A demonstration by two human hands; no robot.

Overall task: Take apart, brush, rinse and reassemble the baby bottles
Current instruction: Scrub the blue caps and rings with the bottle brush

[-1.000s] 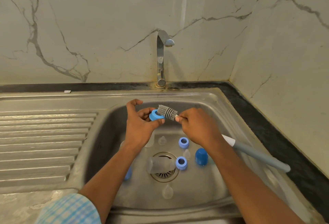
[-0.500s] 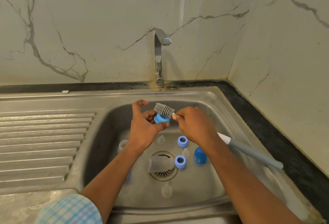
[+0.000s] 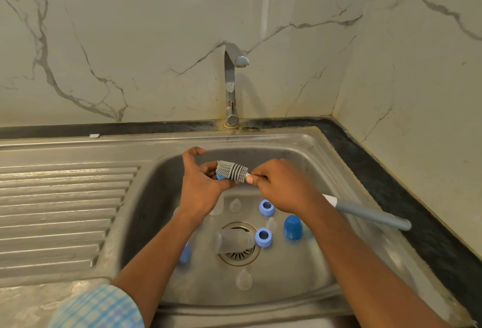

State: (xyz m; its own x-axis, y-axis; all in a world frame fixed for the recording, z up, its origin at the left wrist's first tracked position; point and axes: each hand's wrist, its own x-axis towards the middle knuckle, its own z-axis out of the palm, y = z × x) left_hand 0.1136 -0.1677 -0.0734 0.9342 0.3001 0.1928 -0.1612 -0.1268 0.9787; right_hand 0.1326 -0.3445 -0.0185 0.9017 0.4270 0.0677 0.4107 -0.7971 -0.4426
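The marble wall (image 3: 130,40) backs a steel sink (image 3: 347,160) whose ribbed drainboard (image 3: 60,197) runs off to the left, and the tap (image 3: 230,85) stands behind the basin with no water visibly running. Both hands work above the basin. The left hand (image 3: 200,186) has fingers and thumb curled round a blue ring (image 3: 220,177), which the bristles mostly hide. The right hand (image 3: 281,186) grips the brush (image 3: 232,171) close behind its grey ribbed head, and the long grey handle juts past the wrist toward the right rim. The head lies against the ring, held up off the basin floor. Below, the bottles lie in pieces. A clear bottle (image 3: 232,241) rests on its side across the drain (image 3: 238,256), with a blue cap (image 3: 293,227) upright to its right. Another blue piece (image 3: 185,253), probably a cap, is half hidden by the left forearm. A loose ring (image 3: 266,207) sits near the right wrist and a second ring (image 3: 263,237) just beside the bottle's end. Faint clear teats (image 3: 243,279) are scattered about the floor. By this layout the taking apart looks finished and brushing is under way on one small part. Which loose pieces have been brushed cannot be told. Rinsing and reassembly appear to remain entirely.
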